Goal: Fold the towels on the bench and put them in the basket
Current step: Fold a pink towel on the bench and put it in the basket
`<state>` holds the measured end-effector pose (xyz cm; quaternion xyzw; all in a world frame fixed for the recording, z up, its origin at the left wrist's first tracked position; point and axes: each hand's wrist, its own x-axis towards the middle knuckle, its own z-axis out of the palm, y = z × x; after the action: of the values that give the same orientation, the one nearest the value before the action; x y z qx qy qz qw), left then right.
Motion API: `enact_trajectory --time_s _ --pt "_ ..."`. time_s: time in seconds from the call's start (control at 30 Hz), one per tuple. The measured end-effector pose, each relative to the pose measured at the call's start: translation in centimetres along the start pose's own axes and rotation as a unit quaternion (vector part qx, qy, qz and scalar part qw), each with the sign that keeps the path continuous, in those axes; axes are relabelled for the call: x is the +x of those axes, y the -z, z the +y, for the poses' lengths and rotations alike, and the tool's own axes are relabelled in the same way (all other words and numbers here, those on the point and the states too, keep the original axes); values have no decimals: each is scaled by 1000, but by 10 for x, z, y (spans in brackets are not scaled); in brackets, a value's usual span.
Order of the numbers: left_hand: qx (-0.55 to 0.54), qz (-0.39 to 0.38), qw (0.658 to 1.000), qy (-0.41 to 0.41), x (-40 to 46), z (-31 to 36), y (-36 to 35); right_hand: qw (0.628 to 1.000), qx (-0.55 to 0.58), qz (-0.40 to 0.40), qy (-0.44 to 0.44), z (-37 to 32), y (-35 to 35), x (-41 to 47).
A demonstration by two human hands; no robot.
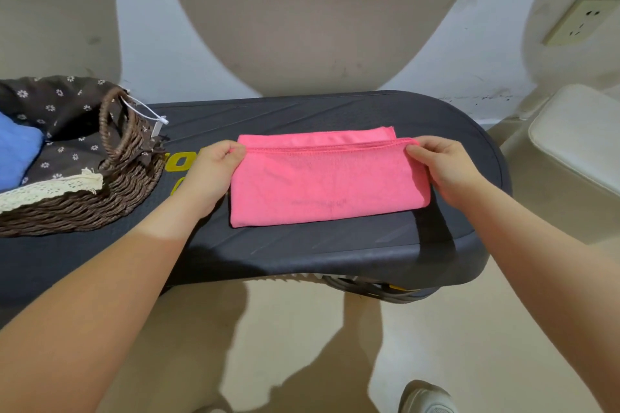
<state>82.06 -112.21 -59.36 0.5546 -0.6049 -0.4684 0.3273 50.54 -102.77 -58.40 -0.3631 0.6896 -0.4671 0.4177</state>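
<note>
Towel-folding takes place on a dark, oval-ended counter (335, 245) that runs across the middle of the view, with yellow lettering partly hidden on its top. At its left end stands a brown woven basket (100, 204) with a looped handle, lined in dark cloth printed with small white flowers and edged in cream lace; a blue towel (16, 151) lies inside it, and a white tag hangs from the handle. A pink towel (325, 184) lies flat on the counter just right of the basket, folded into a long rectangle, its upper layer stopping a little short of the far edge of the layer beneath. The left hand (208, 174) pinches the upper layer's far left corner, fingers curled round the hem. The right hand (446, 168) pinches the far right corner in the same way. Behind the counter a wall socket (577, 22) sits at the right, and a pale shoe (426, 399) shows on the floor below.
</note>
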Motion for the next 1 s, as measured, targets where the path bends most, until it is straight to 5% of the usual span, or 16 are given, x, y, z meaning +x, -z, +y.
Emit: enact_trajectory --time_s 0.1,0.33,0.67,0.83,0.93,1.0 --pt "14 27 1000 -3 16 8 -10 992 -117 44 24 -3 -11 22" --pt "271 47 961 -34 53 7 -16 937 -339 69 39 -15 -26 62" --pt "451 60 887 -83 66 -4 -28 905 -411 110 7 -7 -36 80" --pt "464 74 877 -97 61 -1 -30 894 -425 142 -23 -5 -44 73" --pt "475 88 849 -215 51 -1 -37 827 -524 160 123 -4 -55 65" --pt "442 4 851 -284 42 3 -49 799 -525 86 281 -5 -77 55"
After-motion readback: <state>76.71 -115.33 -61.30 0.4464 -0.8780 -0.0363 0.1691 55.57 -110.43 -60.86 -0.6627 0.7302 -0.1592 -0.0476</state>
